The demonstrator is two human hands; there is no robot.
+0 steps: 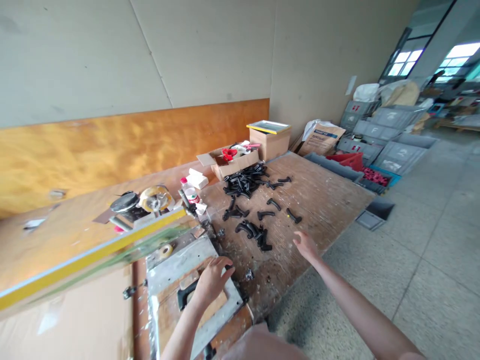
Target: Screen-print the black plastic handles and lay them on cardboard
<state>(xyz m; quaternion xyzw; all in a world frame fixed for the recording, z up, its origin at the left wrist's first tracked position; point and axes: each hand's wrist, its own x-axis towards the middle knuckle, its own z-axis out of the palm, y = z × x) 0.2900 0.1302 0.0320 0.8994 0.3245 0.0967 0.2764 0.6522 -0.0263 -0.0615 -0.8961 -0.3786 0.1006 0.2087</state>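
As grey crates (397, 119) line the room, curved black handles (245, 183) litter the worn workbench (326, 200); left hand (213, 281) covers one, grip unclear; right hand (306, 245) spread, empty.

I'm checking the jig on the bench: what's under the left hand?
Under the left hand a black part sticks out, lying on a wooden block on the grey metal plate. The part's other end and how the fingers hold it are covered.
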